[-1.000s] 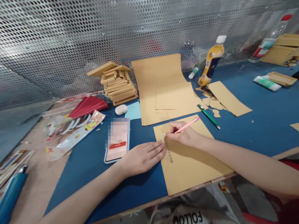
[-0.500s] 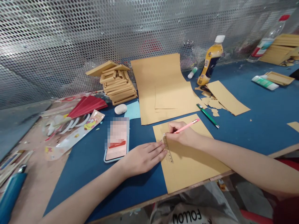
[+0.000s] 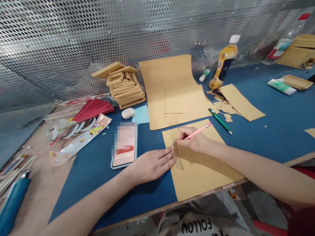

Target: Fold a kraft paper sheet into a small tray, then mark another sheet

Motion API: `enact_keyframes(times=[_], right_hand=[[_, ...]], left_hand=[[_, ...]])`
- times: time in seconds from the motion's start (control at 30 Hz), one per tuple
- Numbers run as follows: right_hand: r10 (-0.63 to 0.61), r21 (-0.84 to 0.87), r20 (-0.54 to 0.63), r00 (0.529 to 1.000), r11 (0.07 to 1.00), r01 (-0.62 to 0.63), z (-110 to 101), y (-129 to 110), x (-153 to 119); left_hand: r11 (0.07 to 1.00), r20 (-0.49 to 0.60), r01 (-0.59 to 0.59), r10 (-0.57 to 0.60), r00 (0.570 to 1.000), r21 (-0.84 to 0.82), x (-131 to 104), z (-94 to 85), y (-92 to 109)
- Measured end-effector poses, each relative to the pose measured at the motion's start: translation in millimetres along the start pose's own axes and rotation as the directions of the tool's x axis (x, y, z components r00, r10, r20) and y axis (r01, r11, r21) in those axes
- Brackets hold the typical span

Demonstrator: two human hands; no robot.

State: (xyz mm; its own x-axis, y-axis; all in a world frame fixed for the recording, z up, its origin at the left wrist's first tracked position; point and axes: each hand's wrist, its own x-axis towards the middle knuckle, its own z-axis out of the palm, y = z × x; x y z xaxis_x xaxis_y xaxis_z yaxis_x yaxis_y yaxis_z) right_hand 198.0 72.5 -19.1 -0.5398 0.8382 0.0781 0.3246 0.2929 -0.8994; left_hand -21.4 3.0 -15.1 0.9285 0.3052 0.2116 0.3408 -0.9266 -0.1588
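Note:
A sheet of tan kraft paper [image 3: 204,170] lies at the table's front edge. On its left part rests a small clear ruler [image 3: 180,161], partly covered by fingers. My left hand [image 3: 152,165] lies flat, its fingertips pressing the ruler down onto the paper. My right hand [image 3: 193,139] is closed round a pink pencil [image 3: 199,131], whose eraser end points up and right. The pencil's tip sits by the ruler's upper end, hidden by my fingers. A phone [image 3: 124,147] lies left of the paper, its screen partly blurred. Just beyond the paper's right side is a green pen [image 3: 220,121].
Larger kraft sheets [image 3: 157,98] lean against the perforated metal panel [image 3: 123,29]. Left of them stands a stack of folded paper pieces [image 3: 126,90]. A yellow drink bottle [image 3: 223,64], paper scraps [image 3: 227,108] and glue sticks [image 3: 282,86] are on the right. A blue-handled tool [image 3: 14,203] lies far left.
The whole view has shifted slightly. My right hand and the pencil stay by the ruler's upper end, and my left hand still presses on the ruler.

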Motion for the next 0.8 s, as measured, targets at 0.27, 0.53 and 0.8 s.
enact_keyframes(times=[0.27, 0.53, 0.8], right_hand=[[-0.05, 0.053, 0.262, 0.964, 0.998, 0.037, -8, -1, -3], [-0.037, 0.196, 0.468, 0.883, 0.979, -0.063, -6, 1, -7], [0.014, 0.221, 0.548, 0.837, 0.962, -0.161, -8, -5, -11]], left_hand=[[0.999, -0.016, -0.036, 0.036, 0.999, 0.004, 4, -2.8, -3], [1.0, -0.045, -0.004, 0.005, 0.999, 0.021, 5, -2.3, -2], [0.998, -0.047, -0.004, 0.007, 0.999, 0.056, 2, 2.6, -2]])
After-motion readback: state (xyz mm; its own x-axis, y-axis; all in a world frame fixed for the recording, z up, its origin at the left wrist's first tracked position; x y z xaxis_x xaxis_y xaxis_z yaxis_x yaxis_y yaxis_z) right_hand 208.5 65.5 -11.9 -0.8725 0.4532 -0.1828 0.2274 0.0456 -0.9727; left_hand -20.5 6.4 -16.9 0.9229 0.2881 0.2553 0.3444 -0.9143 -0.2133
